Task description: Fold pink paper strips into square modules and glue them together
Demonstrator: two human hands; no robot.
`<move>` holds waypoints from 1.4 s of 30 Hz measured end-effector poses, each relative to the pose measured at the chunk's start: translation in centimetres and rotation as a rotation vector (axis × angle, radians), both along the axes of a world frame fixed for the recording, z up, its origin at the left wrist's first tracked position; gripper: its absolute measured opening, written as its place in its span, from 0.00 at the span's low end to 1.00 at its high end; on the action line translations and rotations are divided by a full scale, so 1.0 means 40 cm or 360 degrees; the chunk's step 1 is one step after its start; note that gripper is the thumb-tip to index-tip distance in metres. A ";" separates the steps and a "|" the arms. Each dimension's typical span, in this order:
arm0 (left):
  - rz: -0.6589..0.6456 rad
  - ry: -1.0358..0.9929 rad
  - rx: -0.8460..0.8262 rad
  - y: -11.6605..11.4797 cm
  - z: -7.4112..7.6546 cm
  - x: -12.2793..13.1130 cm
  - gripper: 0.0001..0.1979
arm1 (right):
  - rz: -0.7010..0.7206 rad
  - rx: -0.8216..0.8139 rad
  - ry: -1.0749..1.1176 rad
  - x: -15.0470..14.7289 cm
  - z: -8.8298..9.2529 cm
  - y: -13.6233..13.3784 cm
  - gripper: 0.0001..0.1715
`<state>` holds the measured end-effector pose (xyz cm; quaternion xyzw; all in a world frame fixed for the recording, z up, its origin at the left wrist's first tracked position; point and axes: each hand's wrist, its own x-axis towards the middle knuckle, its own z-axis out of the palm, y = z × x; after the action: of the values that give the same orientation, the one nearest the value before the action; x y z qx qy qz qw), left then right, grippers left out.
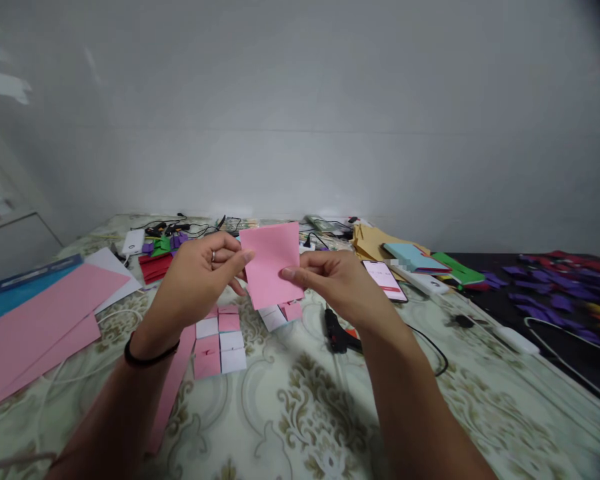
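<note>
A pink rectangle of paper (271,260) is held up above the table, tilted slightly. My left hand (210,263) pinches its left edge with the thumb in front. At the right edge my right hand (325,270) grips it between thumb and fingers. Below and to the left lies a folded piece of pink and white squares (221,350) on the cloth. Another pink and white folded piece (275,317) is partly hidden behind the paper. Under my left forearm runs a long pink strip (173,387).
Pink sheets (45,320) lie at the left over a blue packet (30,287). A black glue gun (337,333) rests near my right wrist, a phone (385,280) beyond it. Coloured paper stacks (415,257), a power strip (425,280) and cables spread to the right. Purple pieces (563,293) cover a dark surface.
</note>
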<state>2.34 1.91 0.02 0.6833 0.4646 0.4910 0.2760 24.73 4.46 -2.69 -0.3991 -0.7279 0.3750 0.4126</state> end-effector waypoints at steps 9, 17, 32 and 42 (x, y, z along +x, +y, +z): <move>-0.0049 0.0080 0.0063 0.000 0.000 -0.005 0.10 | -0.0122 0.0048 0.0027 -0.007 0.005 -0.008 0.28; -0.0059 0.0061 0.0063 0.001 -0.001 -0.002 0.09 | -0.0119 0.0152 0.0214 -0.019 0.003 -0.006 0.22; -0.0222 0.0104 0.0023 0.013 -0.022 -0.012 0.10 | 0.0000 0.0278 0.0110 -0.024 -0.001 -0.014 0.18; -0.0288 0.0423 0.0060 0.014 0.011 -0.057 0.14 | 0.0094 0.0222 -0.0099 -0.006 0.016 -0.015 0.22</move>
<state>0.07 2.48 0.46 0.7864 0.4243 0.3780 0.2421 24.50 3.85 -2.07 -0.3594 -0.7762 0.3228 0.4052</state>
